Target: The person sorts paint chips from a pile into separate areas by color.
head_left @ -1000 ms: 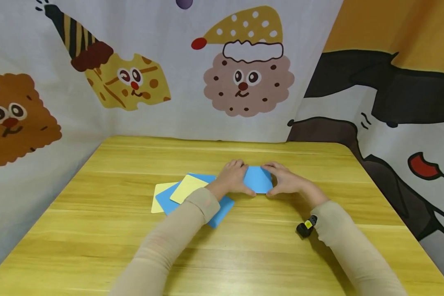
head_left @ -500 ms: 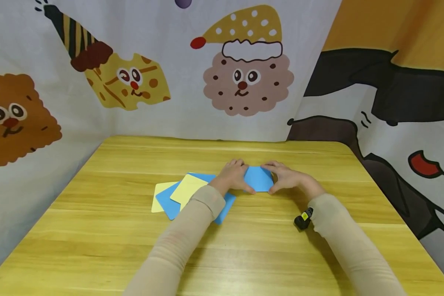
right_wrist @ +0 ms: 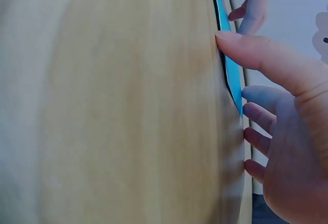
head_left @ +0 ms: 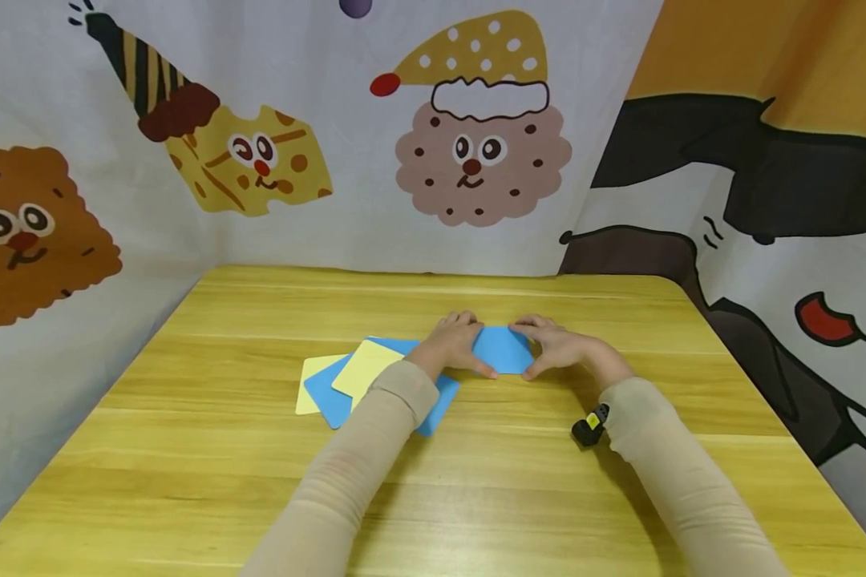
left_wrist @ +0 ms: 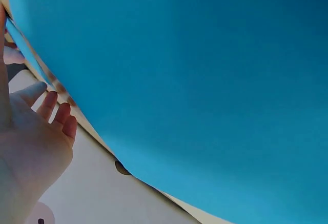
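In the head view a blue card [head_left: 503, 350] with a many-sided outline lies flat on the table between the two hands. My left hand [head_left: 449, 344] holds its left side, thumb at the near edge and index finger at the far one. On the right side my right hand [head_left: 564, 346] spans the card the same way, and in the right wrist view its thumb [right_wrist: 256, 52] touches the near edge. A sliver of the card [left_wrist: 29, 55] shows past the left hand [left_wrist: 38, 147] in the left wrist view. Fingers hide the card's side edges.
Overlapping yellow cards [head_left: 364, 370] and blue cards [head_left: 443, 401] lie under and left of the left forearm. One blue sheet [left_wrist: 195, 90] fills most of the left wrist view. A small black device [head_left: 588, 427] is at the right cuff. A printed curtain [head_left: 375, 232] stands behind the wooden table [head_left: 209, 481].
Both forearms have shifted slightly, with the left sleeve a little farther right and the right cuff a little farther up. The hands stay at the blue card, which has barely moved.
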Demonstrator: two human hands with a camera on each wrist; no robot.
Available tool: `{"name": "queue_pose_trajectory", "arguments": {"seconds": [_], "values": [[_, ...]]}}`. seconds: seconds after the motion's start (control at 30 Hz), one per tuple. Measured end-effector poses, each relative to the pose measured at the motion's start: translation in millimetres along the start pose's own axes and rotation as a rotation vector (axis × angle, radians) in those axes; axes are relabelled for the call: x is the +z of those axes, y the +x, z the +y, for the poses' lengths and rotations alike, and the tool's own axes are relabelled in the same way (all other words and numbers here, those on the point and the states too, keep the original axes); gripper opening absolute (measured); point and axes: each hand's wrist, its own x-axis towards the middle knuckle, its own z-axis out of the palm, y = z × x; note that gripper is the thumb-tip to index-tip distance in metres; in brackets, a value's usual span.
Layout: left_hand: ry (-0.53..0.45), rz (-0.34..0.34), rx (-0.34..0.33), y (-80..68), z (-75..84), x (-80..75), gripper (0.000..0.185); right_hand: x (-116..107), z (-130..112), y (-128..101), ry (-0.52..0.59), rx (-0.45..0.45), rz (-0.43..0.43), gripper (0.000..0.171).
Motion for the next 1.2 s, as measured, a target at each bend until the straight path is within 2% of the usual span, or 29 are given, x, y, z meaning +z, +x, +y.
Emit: {"name": "queue_pose_trajectory", "arguments": {"seconds": [0.13,0.33,0.43,0.63,0.83,1.0,1.2], "values": [[-0.021,0.01,0.015,-0.3,-6.1,-0.3,0.106,3,3,0,-0.008,-0.006,0.024,0.102],[-0.028,0.052,0.041,-3.6,-11.6,-2.2,0.107,10,4,-6,0.0,-0.004,0.115,0.103],[-0.033,0.053,0.067,-6.7,-12.1,-4.2,0.108,13,-2,-11,0.005,-0.002,0.171,0.104],[-0.03,0.059,0.136,-13.3,-14.6,-5.2,0.109,21,-19,-15,-0.051,-0.04,0.284,0.103],[-0.06,0.076,0.191,-26.5,-22.3,-6.9,0.109,33,-35,-20,-0.073,-0.056,0.376,0.104],[-0.08,0.094,0.231,-39.9,-32.8,-7.8,0.111,43,-48,-26,-0.083,-0.043,0.419,0.106],[-0.095,0.067,0.263,-57.5,-44.6,-7.8,0.11,53,-66,-31,-0.087,-0.04,0.446,0.107]]}}
